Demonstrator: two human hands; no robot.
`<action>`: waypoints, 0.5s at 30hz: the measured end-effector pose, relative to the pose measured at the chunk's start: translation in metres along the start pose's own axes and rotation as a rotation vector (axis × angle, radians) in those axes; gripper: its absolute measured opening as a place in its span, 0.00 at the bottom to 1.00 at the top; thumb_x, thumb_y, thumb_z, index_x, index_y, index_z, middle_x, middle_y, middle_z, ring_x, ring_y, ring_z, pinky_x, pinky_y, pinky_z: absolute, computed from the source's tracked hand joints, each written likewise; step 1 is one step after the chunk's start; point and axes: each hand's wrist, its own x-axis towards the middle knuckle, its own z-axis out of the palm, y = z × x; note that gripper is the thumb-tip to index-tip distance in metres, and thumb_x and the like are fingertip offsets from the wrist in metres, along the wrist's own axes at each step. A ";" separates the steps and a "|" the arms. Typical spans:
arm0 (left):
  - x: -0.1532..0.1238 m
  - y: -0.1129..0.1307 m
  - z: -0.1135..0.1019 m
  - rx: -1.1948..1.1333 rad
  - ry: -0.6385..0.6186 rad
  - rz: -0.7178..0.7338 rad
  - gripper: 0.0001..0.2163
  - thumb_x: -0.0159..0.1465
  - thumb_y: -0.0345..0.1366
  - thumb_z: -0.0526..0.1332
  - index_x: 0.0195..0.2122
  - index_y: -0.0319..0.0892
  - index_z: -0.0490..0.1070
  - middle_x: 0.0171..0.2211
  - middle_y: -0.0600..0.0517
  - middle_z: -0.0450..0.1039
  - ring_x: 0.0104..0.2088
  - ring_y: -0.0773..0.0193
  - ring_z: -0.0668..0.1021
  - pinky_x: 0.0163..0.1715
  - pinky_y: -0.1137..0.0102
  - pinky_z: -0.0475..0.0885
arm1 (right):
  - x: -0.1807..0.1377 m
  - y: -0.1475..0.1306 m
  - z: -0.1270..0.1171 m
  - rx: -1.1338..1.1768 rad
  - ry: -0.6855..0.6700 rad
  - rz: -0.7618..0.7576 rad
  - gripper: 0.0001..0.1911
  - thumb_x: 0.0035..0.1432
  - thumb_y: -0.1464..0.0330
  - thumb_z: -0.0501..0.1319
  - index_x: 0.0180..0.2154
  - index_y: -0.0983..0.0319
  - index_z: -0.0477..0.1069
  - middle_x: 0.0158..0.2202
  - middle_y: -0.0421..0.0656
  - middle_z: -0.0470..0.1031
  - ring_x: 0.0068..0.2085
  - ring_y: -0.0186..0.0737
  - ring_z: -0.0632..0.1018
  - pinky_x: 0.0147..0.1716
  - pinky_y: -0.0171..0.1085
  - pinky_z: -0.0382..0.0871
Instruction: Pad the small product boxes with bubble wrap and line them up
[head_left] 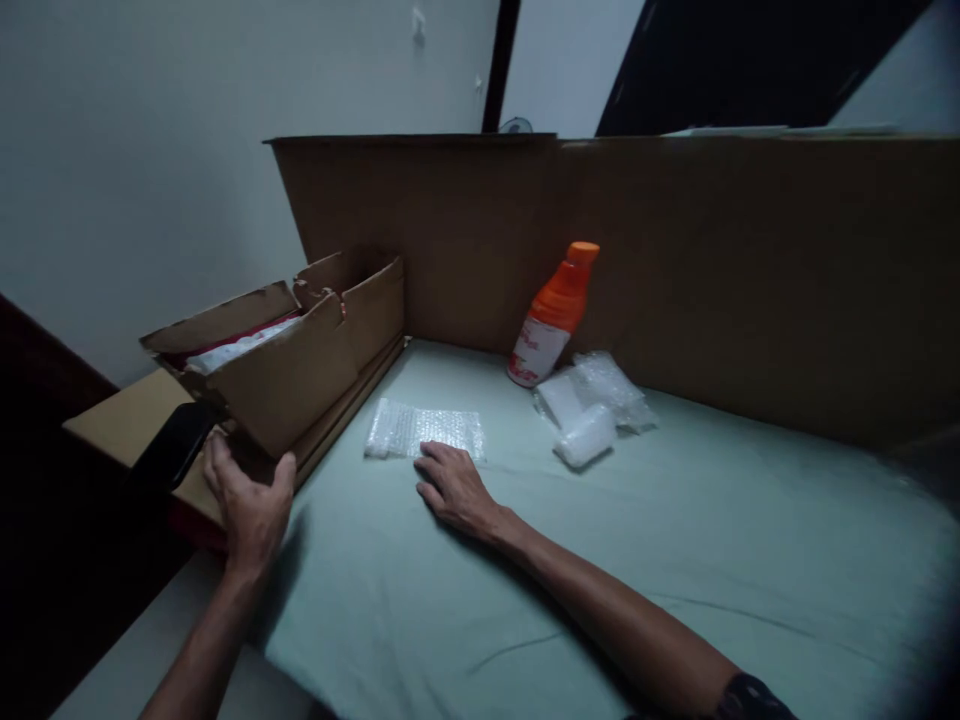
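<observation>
My right hand [457, 492] lies palm down with its fingers stretched out. Its fingertips rest at the near edge of a flat piece of bubble wrap [409, 428], which has a rolled left end. On the left, my left hand [251, 500] is raised beside an open cardboard box [289, 385], thumb spread away from the fingers. Its fingertips are at the right edge of a dark, flat, rounded object [174, 445], whose kind I cannot make out. Whether they touch it is unclear.
An orange-capped bottle [551, 315] with a white label leans by the tall cardboard panel [450, 220] at the back. Crumpled bubble wrap [611, 390] and a small wrapped bundle [586, 437] lie near it on the pale green cloth [675, 520]. White and red items [240, 345] fill the box.
</observation>
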 end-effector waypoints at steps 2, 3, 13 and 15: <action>-0.038 0.019 0.000 -0.004 -0.056 0.073 0.41 0.61 0.44 0.65 0.71 0.37 0.48 0.70 0.34 0.50 0.71 0.43 0.55 0.68 0.48 0.54 | -0.030 0.001 -0.009 -0.013 -0.001 -0.014 0.17 0.62 0.70 0.63 0.53 0.64 0.73 0.62 0.55 0.69 0.63 0.53 0.68 0.62 0.53 0.61; -0.057 0.027 0.002 -0.010 -0.151 0.105 0.38 0.62 0.44 0.64 0.70 0.39 0.50 0.70 0.35 0.50 0.70 0.44 0.56 0.67 0.47 0.58 | -0.045 0.000 -0.014 -0.012 0.005 -0.010 0.18 0.63 0.69 0.63 0.54 0.64 0.72 0.62 0.55 0.69 0.63 0.53 0.68 0.62 0.53 0.61; -0.159 0.084 0.077 0.086 -0.818 0.563 0.26 0.65 0.53 0.53 0.57 0.42 0.70 0.68 0.35 0.56 0.67 0.33 0.62 0.60 0.39 0.64 | -0.208 -0.011 -0.092 -0.146 0.018 0.120 0.17 0.64 0.65 0.63 0.53 0.63 0.74 0.63 0.51 0.70 0.64 0.46 0.67 0.62 0.47 0.61; -0.153 0.086 0.096 0.164 -0.863 0.543 0.29 0.64 0.56 0.51 0.55 0.38 0.71 0.66 0.32 0.59 0.67 0.29 0.61 0.60 0.37 0.61 | -0.249 0.004 -0.122 -0.209 0.106 0.237 0.16 0.64 0.65 0.63 0.52 0.62 0.74 0.63 0.51 0.70 0.64 0.47 0.68 0.61 0.47 0.61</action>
